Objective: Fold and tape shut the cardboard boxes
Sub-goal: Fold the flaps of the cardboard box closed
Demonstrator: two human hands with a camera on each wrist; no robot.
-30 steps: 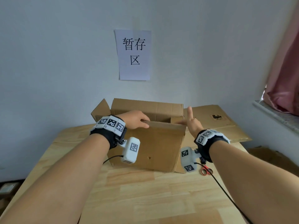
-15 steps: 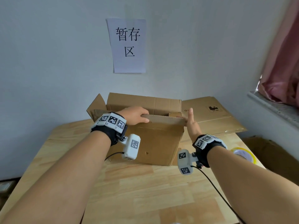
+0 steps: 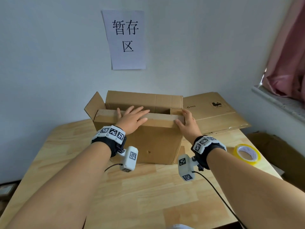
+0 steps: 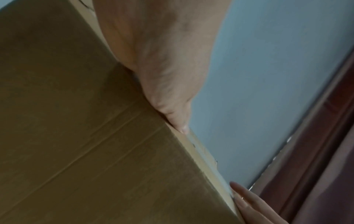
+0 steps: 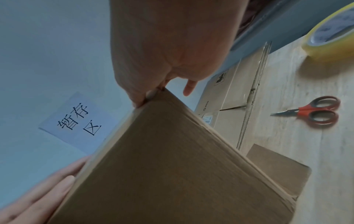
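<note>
A brown cardboard box (image 3: 148, 142) stands on the wooden table (image 3: 148, 195), its far flap upright and its left flap (image 3: 94, 104) splayed outward. My left hand (image 3: 132, 118) lies flat on the near flap (image 3: 158, 119), fingers straight and spread, pressing it down. My right hand (image 3: 186, 123) rests over the box's top right corner, thumb on the near flap and fingers on the folded right flap. The right wrist view shows the box (image 5: 172, 166) with that hand (image 5: 172, 45) at its corner. The left wrist view shows my left palm (image 4: 162, 68) on the cardboard (image 4: 76, 136).
A roll of yellowish clear tape (image 3: 246, 153) lies on the table to the right. Red-handled scissors (image 5: 314, 112) lie near it. Flattened boxes (image 3: 212, 111) are stacked behind the right corner. The wall with a paper sign (image 3: 125, 38) is close behind.
My left hand let go of the near flap's edge and now lies flat on top of it. My right hand went from upright beside the right flap to resting over the corner.
</note>
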